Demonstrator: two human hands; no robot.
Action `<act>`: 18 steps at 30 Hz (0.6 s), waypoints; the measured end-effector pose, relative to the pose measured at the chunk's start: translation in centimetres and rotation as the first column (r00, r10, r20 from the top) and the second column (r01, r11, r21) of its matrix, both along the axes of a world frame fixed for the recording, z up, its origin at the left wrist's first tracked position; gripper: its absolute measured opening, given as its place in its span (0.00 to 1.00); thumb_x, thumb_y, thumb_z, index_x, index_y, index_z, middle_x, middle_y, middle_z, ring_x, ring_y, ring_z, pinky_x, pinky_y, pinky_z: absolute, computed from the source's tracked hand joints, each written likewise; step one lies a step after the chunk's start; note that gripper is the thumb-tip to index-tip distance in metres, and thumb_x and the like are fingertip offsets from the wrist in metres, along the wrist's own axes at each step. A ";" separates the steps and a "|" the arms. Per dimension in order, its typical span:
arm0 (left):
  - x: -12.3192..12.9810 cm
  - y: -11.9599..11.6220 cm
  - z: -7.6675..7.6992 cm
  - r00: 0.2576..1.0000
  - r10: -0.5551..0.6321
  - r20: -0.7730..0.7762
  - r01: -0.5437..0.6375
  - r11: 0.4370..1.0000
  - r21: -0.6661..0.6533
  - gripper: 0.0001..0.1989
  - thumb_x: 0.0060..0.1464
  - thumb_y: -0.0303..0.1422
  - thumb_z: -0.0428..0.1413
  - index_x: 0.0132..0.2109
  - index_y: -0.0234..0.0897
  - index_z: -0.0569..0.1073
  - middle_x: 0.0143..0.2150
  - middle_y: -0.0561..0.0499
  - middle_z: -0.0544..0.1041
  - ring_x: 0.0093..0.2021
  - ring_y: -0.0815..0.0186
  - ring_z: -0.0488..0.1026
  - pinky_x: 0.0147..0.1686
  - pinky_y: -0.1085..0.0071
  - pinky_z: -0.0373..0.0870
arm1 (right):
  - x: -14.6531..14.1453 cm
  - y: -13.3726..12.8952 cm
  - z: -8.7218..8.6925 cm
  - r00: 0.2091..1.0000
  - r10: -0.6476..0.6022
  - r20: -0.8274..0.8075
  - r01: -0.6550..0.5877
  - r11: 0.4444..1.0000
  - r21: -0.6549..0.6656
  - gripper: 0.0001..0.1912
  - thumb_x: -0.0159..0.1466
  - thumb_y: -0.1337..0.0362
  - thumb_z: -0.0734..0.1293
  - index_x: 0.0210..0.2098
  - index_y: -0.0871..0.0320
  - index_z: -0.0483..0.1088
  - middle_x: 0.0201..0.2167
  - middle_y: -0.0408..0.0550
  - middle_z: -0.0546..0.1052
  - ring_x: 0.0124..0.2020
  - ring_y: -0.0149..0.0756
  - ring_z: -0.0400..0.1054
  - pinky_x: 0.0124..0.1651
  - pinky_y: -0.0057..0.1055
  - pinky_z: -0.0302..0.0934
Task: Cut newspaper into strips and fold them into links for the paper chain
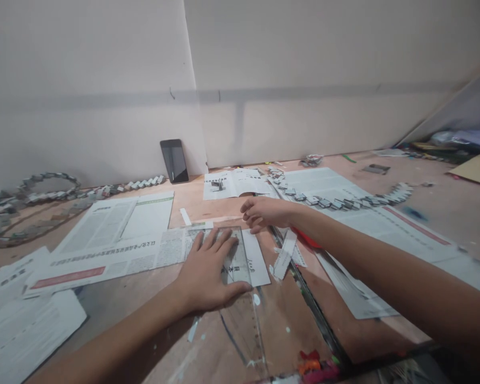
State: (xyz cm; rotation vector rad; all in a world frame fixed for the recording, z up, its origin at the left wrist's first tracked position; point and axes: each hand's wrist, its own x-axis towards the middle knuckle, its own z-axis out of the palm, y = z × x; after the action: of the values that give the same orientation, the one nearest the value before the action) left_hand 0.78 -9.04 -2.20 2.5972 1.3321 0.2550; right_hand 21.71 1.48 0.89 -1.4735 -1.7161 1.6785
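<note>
My left hand (210, 272) lies flat with its fingers spread, pressing a clear ruler (246, 314) onto a printed paper strip (258, 261). The ruler runs from under the fingers toward the front edge. To the right and a little farther back, my right hand (268, 212) hovers near the far end of the strip with its fingers curled. Whether anything small is between those fingers is hidden. Beneath the right wrist a red object (307, 238) shows in part. Small white paper scraps (285, 256) lie beside a dark seam in the table.
Newspaper sheets (100, 229) spread to the left, with more (416, 240) at the right. Folded-paper chains (336, 202) lie at the back right and far left. A phone (175, 161) leans against the wall. Colourful bits (316, 367) sit at the front edge.
</note>
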 end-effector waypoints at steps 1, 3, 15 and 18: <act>0.0 0.0 0.0 1.000 -0.001 0.001 0.001 1.000 0.001 0.47 0.46 0.64 0.48 0.65 0.37 0.58 0.69 0.42 0.53 0.69 0.43 0.42 0.63 0.40 0.39 | 0.0 -0.1 0.0 1.000 0.009 -0.008 -0.009 1.000 -0.012 0.14 0.59 0.69 0.64 0.45 0.59 0.64 0.46 0.57 0.70 0.36 0.35 0.70 0.38 0.34 0.73; 0.0 0.0 0.1 1.000 -0.001 0.007 0.001 1.000 0.003 0.47 0.46 0.64 0.48 0.65 0.37 0.59 0.69 0.42 0.54 0.69 0.42 0.42 0.63 0.40 0.38 | -0.1 -0.2 -0.1 1.000 0.024 -0.010 -0.024 0.999 -0.021 0.16 0.59 0.67 0.65 0.47 0.59 0.64 0.46 0.57 0.70 0.37 0.35 0.71 0.37 0.34 0.73; -0.1 0.2 -0.4 1.000 0.004 -0.012 -0.004 1.000 -0.002 0.48 0.46 0.64 0.47 0.66 0.37 0.57 0.70 0.43 0.51 0.69 0.43 0.41 0.64 0.40 0.37 | -0.8 -2.5 -0.2 0.687 0.088 0.721 -0.560 0.697 0.448 0.16 0.54 0.66 0.67 0.42 0.62 0.71 0.39 0.58 0.76 0.42 0.49 0.70 0.39 0.36 0.61; -0.2 0.2 -0.4 1.000 0.003 -0.001 -0.003 1.000 -0.003 0.49 0.45 0.65 0.48 0.65 0.37 0.57 0.69 0.43 0.51 0.69 0.43 0.42 0.64 0.40 0.37 | -1.3 -3.2 -0.2 0.582 0.061 0.811 -0.617 0.683 0.391 0.17 0.55 0.66 0.66 0.43 0.64 0.70 0.39 0.61 0.76 0.40 0.50 0.71 0.35 0.34 0.60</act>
State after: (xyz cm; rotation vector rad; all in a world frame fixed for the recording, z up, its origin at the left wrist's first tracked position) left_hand 0.62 -8.84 -2.58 2.5933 1.3361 0.2522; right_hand 20.42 -1.74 0.66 -1.5829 -2.8282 0.3292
